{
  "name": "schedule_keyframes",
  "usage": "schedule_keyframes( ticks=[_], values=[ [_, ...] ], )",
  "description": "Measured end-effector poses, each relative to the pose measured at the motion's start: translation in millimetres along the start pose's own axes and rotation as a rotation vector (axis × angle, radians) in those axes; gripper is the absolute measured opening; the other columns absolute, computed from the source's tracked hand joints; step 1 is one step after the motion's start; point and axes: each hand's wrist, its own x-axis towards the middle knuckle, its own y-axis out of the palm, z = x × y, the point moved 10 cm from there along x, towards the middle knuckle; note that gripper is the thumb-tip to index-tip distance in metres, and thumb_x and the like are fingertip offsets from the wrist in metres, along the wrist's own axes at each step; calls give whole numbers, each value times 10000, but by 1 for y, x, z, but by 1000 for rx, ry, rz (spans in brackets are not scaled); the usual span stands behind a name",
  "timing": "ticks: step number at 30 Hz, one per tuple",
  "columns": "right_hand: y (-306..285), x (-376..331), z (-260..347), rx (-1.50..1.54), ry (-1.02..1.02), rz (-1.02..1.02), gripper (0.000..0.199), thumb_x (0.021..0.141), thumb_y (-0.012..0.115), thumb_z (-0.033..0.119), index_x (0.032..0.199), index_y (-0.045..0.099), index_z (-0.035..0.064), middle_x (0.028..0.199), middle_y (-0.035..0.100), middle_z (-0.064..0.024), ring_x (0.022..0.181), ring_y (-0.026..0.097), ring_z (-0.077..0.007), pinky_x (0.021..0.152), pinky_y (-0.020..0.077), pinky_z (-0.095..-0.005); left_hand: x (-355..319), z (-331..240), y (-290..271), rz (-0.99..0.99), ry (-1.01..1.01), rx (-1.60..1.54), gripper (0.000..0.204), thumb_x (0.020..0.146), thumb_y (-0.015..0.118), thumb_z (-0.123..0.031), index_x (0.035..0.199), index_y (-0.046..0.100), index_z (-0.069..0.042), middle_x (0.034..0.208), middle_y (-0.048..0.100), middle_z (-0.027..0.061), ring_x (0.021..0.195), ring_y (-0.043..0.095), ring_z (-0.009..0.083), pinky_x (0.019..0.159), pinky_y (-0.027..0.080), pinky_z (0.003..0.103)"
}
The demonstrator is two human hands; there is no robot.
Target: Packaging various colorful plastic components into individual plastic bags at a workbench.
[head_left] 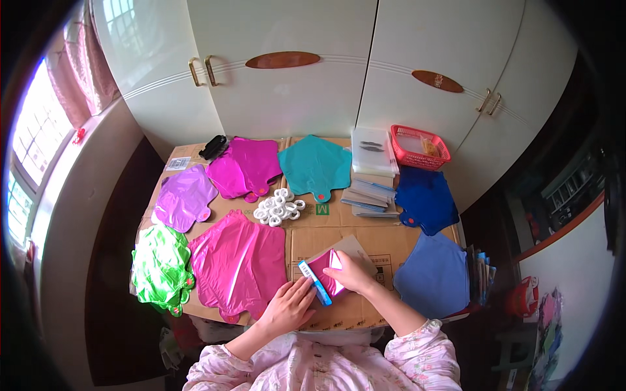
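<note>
A: What's in hand?
B: Folded magenta foil balloon (326,272) with a blue-and-white header card (315,282), lying on the cardboard-covered table (339,228) at the 6 o'clock edge, close to the body.

A: Orientation?
B: The card strip's long axis runs from 10 o'clock to 4 o'clock; the folded foil sits along its 2 o'clock side.

A: Grips?
B: Right hand (352,272) rests over the foil's right part, fingers flat and pressing, not wrapped around it. Left hand (290,306) is at 7 o'clock of the pack, fingers loosely spread, tips touching the card's lower end.

A: Surroundings?
B: Pink foil balloon (238,264) at 9 o'clock of the pack, green one (160,267) further out. White rings (279,207) at 11 o'clock. Blue balloon (435,274) at 3 o'clock. Red basket (419,146) far at 1 o'clock.
</note>
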Motion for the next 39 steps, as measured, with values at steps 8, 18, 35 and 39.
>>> schedule_keyframes(
  ticks=[8,18,35,39],
  values=[
    [-8,-4,30,-464,95,131,603,856,624,407,1225,457,-39,1051,620,-249,971,602,-367,842,474,-433,8,0,3,92,84,59,549,858,571,-465,1196,535,-34,1345,444,180,1290,404,297,1044,316,468],
    [-14,-16,43,-809,-645,298,721,805,547,573,1397,419,180,1459,380,-15,1385,266,-302,1088,267,-465,16,0,3,185,97,42,600,833,553,-546,1175,521,-53,1331,437,171,1288,382,308,977,342,462],
    [-12,7,67,-660,-586,366,517,814,649,408,1256,579,150,1329,537,-33,1311,399,-256,1087,291,-431,13,-12,6,197,128,119,799,765,548,-666,1444,312,-317,1386,357,276,1271,364,463,940,358,571],
    [-18,51,101,-501,-599,-17,200,825,644,226,988,699,125,1034,658,-26,979,593,-232,896,434,-382,6,-29,18,205,-26,218,916,645,575,-746,1426,342,-328,1349,373,310,1216,404,473,909,364,588]
  ],
)
